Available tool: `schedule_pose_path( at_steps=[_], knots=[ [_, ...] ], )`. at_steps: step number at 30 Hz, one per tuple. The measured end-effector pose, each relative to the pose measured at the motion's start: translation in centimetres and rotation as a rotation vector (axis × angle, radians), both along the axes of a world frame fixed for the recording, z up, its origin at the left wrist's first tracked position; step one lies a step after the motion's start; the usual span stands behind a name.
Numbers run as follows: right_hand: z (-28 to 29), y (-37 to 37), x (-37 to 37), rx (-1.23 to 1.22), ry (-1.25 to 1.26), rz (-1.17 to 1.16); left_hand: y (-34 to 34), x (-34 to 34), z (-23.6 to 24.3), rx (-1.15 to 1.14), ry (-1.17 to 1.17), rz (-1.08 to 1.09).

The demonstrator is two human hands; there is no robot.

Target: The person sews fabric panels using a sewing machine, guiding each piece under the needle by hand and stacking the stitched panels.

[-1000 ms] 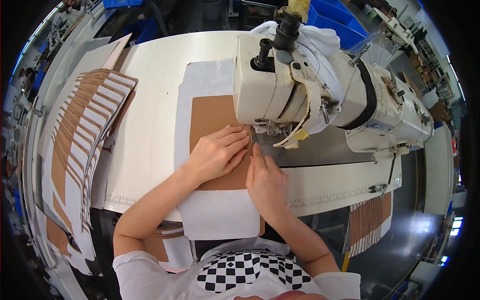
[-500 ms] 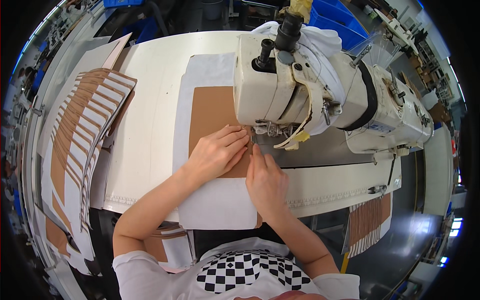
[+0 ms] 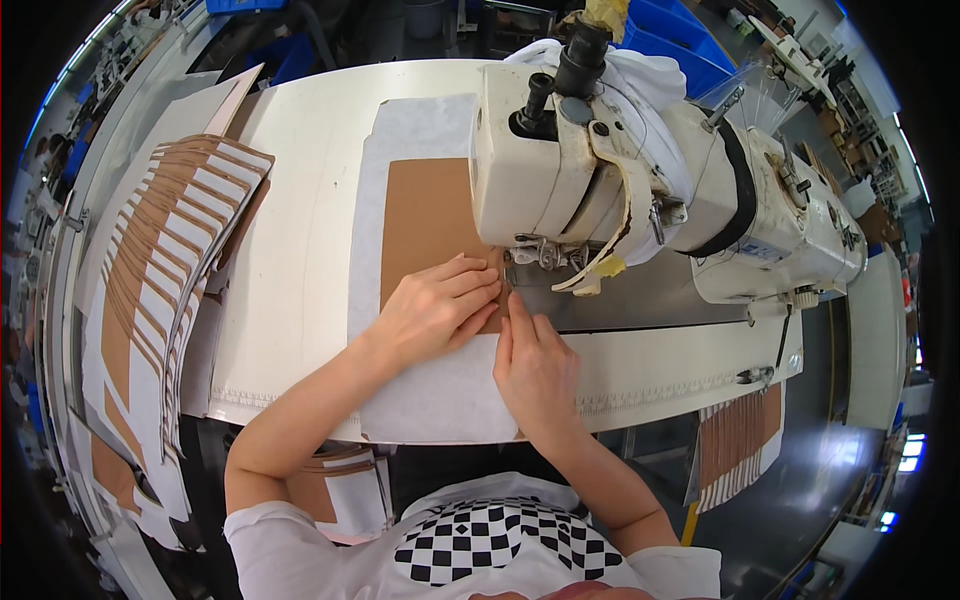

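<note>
A brown panel [image 3: 430, 210] lies on a larger white backing sheet [image 3: 430, 395], its right edge running under the sewing machine [image 3: 520, 170]. My left hand [image 3: 440, 305] lies on the brown panel with its fingers stretched toward the presser foot [image 3: 535, 252]. To the right, my right hand [image 3: 537, 365] pinches the panel's edge just in front of the foot, index finger forward and thumb close by. The needle and the exact seam are hidden by the machine head and my fingers.
Brown-and-white striped pieces [image 3: 185, 240] are fanned in a stack at the left. More striped pieces [image 3: 740, 450] hang below the table's right edge. A measuring scale [image 3: 650, 395] runs along the front edge. A blue crate [image 3: 675, 45] stands behind the machine.
The brown panel and its white backing have slid a little away from me under the machine. My hands have stayed nearly in place beside the foot.
</note>
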State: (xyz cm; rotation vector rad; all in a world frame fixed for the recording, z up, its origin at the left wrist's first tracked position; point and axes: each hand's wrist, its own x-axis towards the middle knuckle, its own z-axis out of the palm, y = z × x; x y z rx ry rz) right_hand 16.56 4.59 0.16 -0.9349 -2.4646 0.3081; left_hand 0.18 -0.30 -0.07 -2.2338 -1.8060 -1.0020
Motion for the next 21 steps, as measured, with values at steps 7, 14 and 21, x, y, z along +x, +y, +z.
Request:
schedule_pose_path(
  at_steps=[7,14,21],
  knots=[
    [-0.24,0.44,-0.27,0.064,0.018,0.018,0.58,0.36,0.46,0.031,0.044,0.103],
    [-0.24,0.25,0.08,0.073,0.024,0.023,-0.18,0.46,0.12,-0.010,-0.004,0.022],
    [-0.54,0.73,-0.15,0.105,0.047,0.049,0.39,0.31,0.23,0.011,0.019,0.057]
  ],
)
